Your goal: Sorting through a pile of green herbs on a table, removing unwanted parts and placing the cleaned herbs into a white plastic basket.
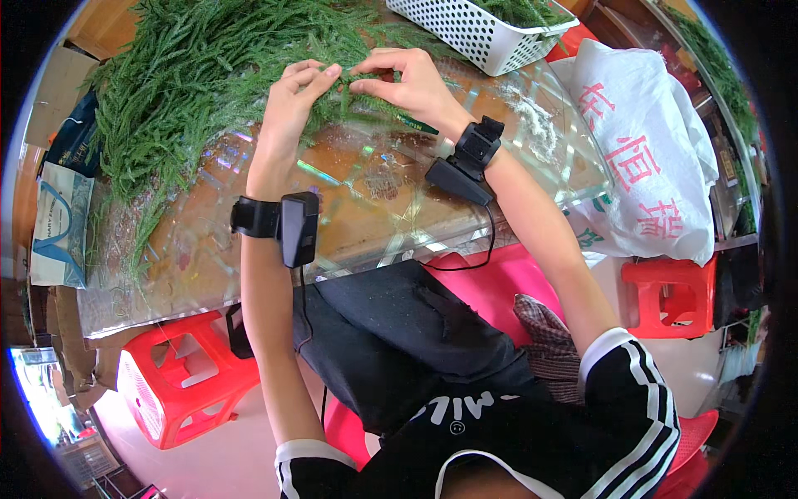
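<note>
A large heap of green needle-leaved sprigs (191, 66), like pine foliage, spreads over the far left and middle of the table. At its near edge my left hand (295, 91) has its thumb and fingers closed on a thin green sprig (346, 81). My right hand (413, 83) faces it from the right, thumb and forefinger pinched at the same sprig. The exact spot between the fingertips is too small to make out. Just below my right hand lies a dark green strip (417, 125) with light print. Each wrist carries a black strapped device with a cable.
A white perforated basket (478, 40) holding more greenery stands at the far right. White powder or scraps (536, 125) lie on the plastic-covered table (382, 216). A white sack (644, 158) with red characters bulges at the right. Red stools (187, 378) and paper bags (62, 224) flank the table.
</note>
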Motion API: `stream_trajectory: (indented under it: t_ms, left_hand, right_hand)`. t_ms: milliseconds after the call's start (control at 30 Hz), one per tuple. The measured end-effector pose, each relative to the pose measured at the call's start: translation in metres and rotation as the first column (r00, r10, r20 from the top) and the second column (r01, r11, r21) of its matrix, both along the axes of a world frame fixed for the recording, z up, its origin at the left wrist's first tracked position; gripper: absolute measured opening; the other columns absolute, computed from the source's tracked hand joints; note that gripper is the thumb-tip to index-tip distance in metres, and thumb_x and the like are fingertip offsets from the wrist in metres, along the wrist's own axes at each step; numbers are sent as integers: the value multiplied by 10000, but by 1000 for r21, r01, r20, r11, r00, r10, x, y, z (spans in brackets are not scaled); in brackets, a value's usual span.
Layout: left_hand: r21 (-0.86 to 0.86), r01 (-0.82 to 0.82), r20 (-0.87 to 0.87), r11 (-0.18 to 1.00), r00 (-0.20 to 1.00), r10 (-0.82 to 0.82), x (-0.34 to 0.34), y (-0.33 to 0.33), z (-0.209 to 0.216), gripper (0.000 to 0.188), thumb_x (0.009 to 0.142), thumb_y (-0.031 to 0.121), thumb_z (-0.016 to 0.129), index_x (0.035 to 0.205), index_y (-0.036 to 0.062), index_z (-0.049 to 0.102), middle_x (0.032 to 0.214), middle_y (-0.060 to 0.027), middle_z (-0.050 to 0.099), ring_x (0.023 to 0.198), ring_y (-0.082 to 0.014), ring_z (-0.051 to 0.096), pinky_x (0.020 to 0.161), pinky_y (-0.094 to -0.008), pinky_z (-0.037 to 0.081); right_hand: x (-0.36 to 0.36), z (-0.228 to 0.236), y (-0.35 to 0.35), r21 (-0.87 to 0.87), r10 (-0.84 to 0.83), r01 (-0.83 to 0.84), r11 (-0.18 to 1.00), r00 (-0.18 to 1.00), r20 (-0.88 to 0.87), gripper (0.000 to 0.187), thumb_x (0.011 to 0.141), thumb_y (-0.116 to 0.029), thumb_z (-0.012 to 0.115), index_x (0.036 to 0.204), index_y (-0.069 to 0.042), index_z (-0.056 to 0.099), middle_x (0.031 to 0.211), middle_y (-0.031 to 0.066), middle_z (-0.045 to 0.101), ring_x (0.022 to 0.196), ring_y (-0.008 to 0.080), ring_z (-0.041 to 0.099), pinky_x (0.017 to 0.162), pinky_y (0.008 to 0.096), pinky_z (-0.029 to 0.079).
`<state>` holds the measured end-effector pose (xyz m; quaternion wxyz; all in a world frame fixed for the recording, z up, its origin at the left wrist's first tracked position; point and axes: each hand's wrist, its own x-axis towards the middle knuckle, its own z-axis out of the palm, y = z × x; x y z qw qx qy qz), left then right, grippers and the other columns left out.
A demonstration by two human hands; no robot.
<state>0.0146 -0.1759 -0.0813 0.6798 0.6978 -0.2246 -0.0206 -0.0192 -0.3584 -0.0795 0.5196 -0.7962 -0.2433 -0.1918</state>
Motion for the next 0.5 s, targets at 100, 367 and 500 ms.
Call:
stream_trajectory:
  t_ms: [100,367,500]
  left_hand:
    - [199,-136,255,971,963,83,-5,-5,2,228,802,268,644,787,41,653,1086,-64,489,1121,-210,382,937,-335,269]
    - [266,-624,889,735,453,63,-17,-9,9,181,776,243,647,781,62,652,1097,-59,493,1080,-252,400,937,-416,254]
    - [243,-658,920,713,388,44,-20,-10,10,166,784,209,633,755,46,649,1099,-60,496,1085,-251,397,939,-414,248]
  right_hand:
    - [2,-2,-6,36,-30,31,999,999,-25,192,747,-152,672,854,8,656,683,17,540,619,81,437,556,243,352]
    - [12,-11,-13,181,-4,22,983,995,-98,208,774,-172,653,883,4,637,738,11,568,679,63,494,594,218,382]
    - [4,-2,-8,99,-41,55,994,989,-139,254,751,-166,676,933,-8,594,808,25,585,729,79,529,634,229,417]
